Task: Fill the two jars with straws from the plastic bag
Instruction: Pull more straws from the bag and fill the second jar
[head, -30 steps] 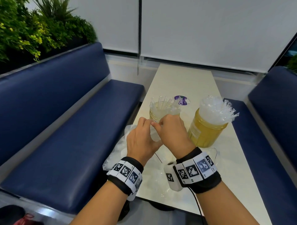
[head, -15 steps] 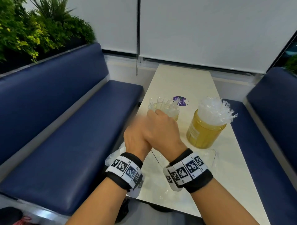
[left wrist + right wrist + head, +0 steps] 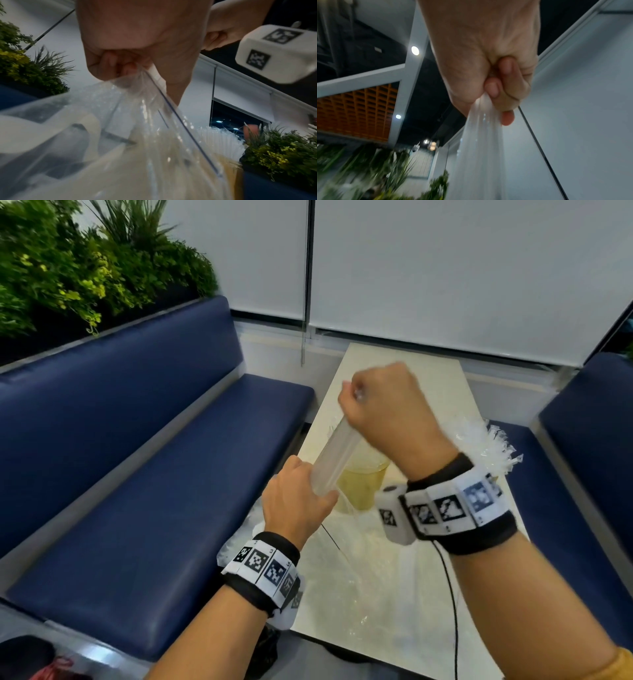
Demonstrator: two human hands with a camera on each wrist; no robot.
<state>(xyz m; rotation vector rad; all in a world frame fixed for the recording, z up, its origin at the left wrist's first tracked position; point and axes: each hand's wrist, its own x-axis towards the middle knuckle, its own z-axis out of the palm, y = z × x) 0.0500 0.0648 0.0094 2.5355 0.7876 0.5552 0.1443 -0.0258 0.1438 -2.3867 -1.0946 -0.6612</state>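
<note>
My right hand [image 3: 380,405] is raised above the table and grips the top of a bundle of clear straws [image 3: 334,462]; in the right wrist view its fingers [image 3: 498,86] curl round the straws [image 3: 481,135]. My left hand [image 3: 294,501] holds the mouth of the clear plastic bag [image 3: 346,563] at the bundle's lower end; its fingers [image 3: 120,63] pinch the bag's edge [image 3: 137,121]. The near jar [image 3: 363,487], yellowish, stands behind the bundle. The second jar is hidden by my right wrist; only its packed straws [image 3: 479,446] [image 3: 217,139] show.
The narrow cream table [image 3: 445,385] runs away from me between two blue benches [image 3: 154,474] [image 3: 589,460]. Green plants [image 3: 68,268] stand behind the left bench. A thin black cable [image 3: 452,594] hangs from my right wrist over the table.
My right hand has risen from the bag and drawn a bundle of straws up out of it. My left hand has stayed low at the bag's mouth.
</note>
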